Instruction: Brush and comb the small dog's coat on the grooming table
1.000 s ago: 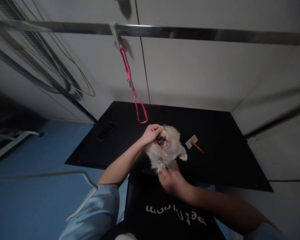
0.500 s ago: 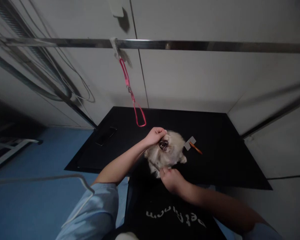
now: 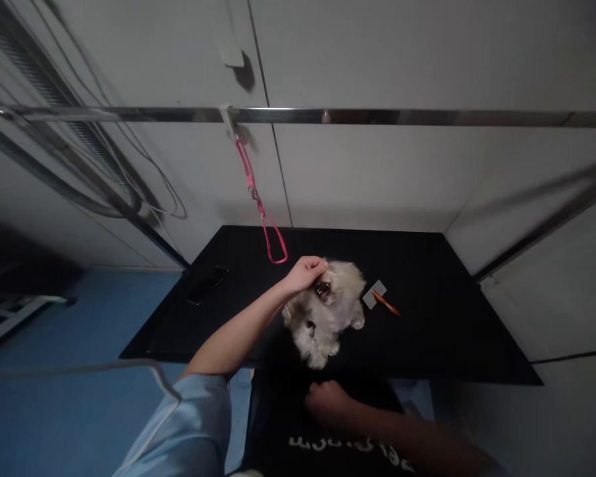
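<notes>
A small dog [image 3: 335,308] with cream-white fur is on the black table in front of me. My left hand [image 3: 306,271] pinches what looks like its ear flap at the top of the head. Just below those fingers a dark, reddish inner-ear area [image 3: 322,289] is exposed. My right hand [image 3: 326,401] is closed in front of my black apron [image 3: 278,424], apart from the dog. Whether anything small is in its fingers is too dark to make out.
Right of the dog, an orange pointed tool [image 3: 386,303] lies against a pale grey card-like piece [image 3: 375,295]. A dark phone-like slab [image 3: 207,285] rests on the table's left [image 3: 427,265]. A pink loop leash [image 3: 251,179] hangs from the metal bar [image 3: 377,117].
My right hand has drawn back from the dog's lower side toward my apron. The left hand keeps its pinch. The whole view has shifted slightly, with the bar lower in the picture.
</notes>
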Demonstrator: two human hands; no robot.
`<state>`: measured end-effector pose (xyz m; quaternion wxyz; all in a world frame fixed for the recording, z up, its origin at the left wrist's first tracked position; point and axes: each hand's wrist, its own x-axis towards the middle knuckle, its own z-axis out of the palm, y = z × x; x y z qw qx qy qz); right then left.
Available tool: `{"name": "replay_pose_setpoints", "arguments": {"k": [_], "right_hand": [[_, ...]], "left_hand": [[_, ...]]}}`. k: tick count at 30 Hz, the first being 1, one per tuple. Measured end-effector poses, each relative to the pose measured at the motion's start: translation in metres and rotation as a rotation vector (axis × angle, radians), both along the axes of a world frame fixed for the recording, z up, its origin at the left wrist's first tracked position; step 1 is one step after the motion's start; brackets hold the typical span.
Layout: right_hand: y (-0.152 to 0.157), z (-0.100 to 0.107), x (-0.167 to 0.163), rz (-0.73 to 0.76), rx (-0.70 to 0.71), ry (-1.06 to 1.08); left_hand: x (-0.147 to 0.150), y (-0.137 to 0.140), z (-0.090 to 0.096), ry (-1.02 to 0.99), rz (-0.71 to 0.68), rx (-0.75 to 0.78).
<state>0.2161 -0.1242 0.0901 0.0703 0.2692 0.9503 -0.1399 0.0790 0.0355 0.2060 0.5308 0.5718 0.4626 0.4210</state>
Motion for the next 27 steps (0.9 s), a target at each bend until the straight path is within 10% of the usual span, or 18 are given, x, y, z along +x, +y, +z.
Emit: {"name": "replay_pose_setpoints", "arguments": {"k": [5, 11, 18, 24, 27], "right_hand": [[-0.031, -0.032, 0.063, -0.501, -0.146, 0.315], [0.028, 0.006, 0.049, -0.874, 0.11, 0.76], [0.097, 0.013, 0.084, -1.197, 0.196, 0.428], [0.085, 0.031, 0.058, -0.848, 0.171, 0.611], [0.101, 0.027, 0.068, -0.991, 0.078, 0.399]], "left_hand": [[-0.012, -0.015, 0.002, 0.033, -0.007, -0.005], [-0.021, -0.029, 0.006, 0.078, -0.002, -0.004], [-0.033, -0.048, -0.002, 0.113, 0.112, 0.004], [-0.03, -0.056, -0.002, 0.143, 0.132, 0.039], [-0.029, -0.062, -0.003, 0.141, 0.11, 0.051]]}}
